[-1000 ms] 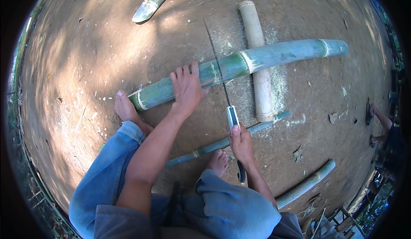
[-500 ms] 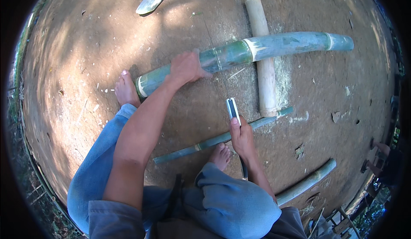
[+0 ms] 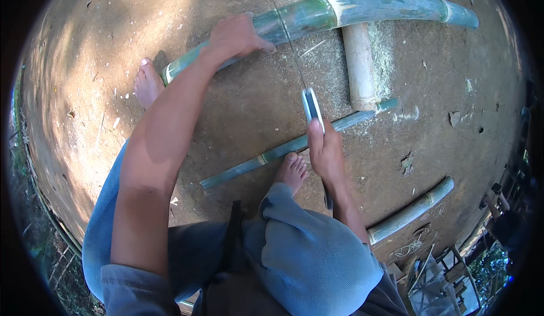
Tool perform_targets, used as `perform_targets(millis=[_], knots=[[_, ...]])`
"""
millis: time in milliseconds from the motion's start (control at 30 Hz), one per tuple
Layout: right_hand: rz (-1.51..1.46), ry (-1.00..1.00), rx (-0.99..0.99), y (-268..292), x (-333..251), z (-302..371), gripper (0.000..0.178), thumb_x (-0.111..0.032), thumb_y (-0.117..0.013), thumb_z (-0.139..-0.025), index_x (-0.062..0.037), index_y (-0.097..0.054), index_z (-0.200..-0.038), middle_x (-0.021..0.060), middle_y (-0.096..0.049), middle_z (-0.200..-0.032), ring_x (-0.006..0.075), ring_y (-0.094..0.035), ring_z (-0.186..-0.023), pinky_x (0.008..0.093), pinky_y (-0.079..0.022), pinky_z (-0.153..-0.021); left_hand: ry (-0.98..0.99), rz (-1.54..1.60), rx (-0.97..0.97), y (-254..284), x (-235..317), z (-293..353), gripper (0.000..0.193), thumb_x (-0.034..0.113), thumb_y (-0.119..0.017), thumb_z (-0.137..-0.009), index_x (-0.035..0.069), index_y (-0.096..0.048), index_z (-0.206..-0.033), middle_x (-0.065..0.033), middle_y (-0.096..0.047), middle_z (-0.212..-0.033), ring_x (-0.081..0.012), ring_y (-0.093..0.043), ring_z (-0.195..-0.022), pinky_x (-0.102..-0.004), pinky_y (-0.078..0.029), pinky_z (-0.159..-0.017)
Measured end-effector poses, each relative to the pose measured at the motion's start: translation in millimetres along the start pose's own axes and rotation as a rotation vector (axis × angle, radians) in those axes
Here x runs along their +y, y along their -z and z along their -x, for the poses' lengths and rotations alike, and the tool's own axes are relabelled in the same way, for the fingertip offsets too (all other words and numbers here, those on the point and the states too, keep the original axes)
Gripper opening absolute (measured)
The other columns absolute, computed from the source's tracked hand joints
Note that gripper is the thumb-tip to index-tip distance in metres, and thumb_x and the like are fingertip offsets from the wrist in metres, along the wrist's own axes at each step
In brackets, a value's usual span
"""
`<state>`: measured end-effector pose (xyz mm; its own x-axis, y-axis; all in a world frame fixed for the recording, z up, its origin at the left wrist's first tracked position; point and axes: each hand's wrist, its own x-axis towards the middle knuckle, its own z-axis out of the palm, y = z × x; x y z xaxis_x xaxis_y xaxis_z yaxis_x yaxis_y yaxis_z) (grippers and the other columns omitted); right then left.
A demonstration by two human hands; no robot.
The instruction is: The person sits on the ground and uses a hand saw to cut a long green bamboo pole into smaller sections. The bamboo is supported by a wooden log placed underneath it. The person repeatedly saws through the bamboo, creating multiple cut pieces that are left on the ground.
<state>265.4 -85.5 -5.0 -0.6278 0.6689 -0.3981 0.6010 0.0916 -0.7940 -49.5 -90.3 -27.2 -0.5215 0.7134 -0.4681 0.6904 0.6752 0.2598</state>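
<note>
- The left hand (image 3: 235,35) clasps the thick green bamboo (image 3: 374,7), thumb spread.
- The right hand (image 3: 327,149) is closed around a saw (image 3: 309,102) that crosses that bamboo just right of the left hand.
- A pale bamboo (image 3: 358,61) lies beneath the thick one, beyond the right hand.

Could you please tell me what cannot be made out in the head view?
In the head view:
White and black saw handle, partly: behind the right hand.
Thick green bamboo pole, partly: behind the left hand.
Pale round bamboo log, far end: cut off by the upper edge.
</note>
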Motion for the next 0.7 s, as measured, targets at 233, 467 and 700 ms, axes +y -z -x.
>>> perform_targets(millis=[233, 467, 700], knots=[[0.001, -0.062, 0.003, -6, -5, -60, 0.051, -0.041, -0.050, -0.105, 0.0073, -0.065, -0.109, 0.0272, -0.062, -0.070, 0.0438, -0.069, -0.073, 0.0503, -0.050, -0.065, -0.037, 0.024, 0.068, -4, 14, -3, 0.089, 0.059, -0.087, -0.059, -0.005, -0.067, -0.117, -0.0272, -0.072, -0.102, -0.0414, -0.070, -0.099, -0.0480, -0.055, -0.088], [0.000, 0.030, -0.022, 7, 25, 21, 0.053, -0.042, -0.050, -0.105, 0.0077, -0.064, -0.113, 0.0285, -0.064, -0.074, 0.0454, -0.070, -0.077, 0.0526, -0.051, -0.068, -0.014, -0.007, 0.016, -3, 7, 7, 0.091, 0.059, -0.087, -0.059, -0.005, -0.066, -0.119, -0.0263, -0.072, -0.101, -0.0417, -0.070, -0.098, -0.0486, -0.054, -0.089], [0.102, -0.072, -0.038, -11, -22, -82, 0.053, -0.046, -0.051, -0.104, 0.0047, -0.064, -0.113, 0.0279, -0.064, -0.073, 0.0489, -0.067, -0.077, 0.0513, -0.051, -0.068, -0.073, 0.041, 0.081, -4, 8, -8, 0.082, 0.057, -0.086, -0.061, -0.002, -0.070, -0.115, -0.0249, -0.072, -0.108, -0.0392, -0.070, -0.102, -0.0477, -0.055, -0.091]])
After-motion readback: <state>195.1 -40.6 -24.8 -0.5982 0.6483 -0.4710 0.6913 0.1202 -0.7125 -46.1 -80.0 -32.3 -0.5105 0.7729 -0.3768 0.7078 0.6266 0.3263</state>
